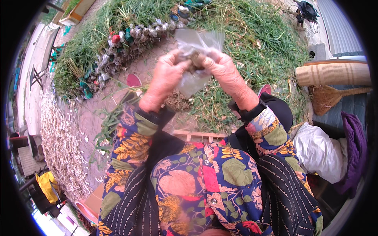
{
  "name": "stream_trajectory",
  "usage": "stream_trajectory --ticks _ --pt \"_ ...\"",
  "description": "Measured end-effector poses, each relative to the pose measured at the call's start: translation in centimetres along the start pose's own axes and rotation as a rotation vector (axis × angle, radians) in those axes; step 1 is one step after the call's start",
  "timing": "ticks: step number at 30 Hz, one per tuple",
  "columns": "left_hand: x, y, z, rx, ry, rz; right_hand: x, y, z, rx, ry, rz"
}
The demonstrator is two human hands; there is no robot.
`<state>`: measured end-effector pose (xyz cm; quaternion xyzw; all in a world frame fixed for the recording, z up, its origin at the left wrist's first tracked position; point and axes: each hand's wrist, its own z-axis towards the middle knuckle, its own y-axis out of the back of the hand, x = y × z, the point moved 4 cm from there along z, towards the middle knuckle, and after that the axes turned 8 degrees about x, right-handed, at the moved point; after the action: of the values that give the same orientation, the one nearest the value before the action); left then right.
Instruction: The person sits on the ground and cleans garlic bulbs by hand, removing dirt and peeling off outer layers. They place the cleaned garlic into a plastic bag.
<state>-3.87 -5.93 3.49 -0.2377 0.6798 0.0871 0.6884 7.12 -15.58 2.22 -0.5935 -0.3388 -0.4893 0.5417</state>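
In front of my chest, both hands grip a clear plastic bag around a brown clump that looks like roots or soil. My left hand pinches it from the left, thumb and fingers together. From the right, my right hand presses its fingers on the same clump. The bag's lower part hangs loose beneath the fingers, and motion blurs its upper edge. Below the hands, a small heap of brown soil lies on the paving. Cut green stalks lie beside my left forearm.
Plants with plastic-wrapped bases stand in a curved row at upper left. Loose green plants cover the ground at right. Pale dried pieces spread along the left. A rolled mat, a broom and a white sack lie right.
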Motion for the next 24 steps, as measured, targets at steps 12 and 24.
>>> stream_trajectory --ticks 12,24 --pt "-4.5 8.9 -4.1 -0.318 -0.177 0.133 -7.9 2.6 -0.9 -0.185 -0.255 -0.227" --pt "-8.1 9.3 -8.1 -0.499 -0.127 0.172 -24.9 3.5 -0.5 -0.001 -0.361 -0.988"
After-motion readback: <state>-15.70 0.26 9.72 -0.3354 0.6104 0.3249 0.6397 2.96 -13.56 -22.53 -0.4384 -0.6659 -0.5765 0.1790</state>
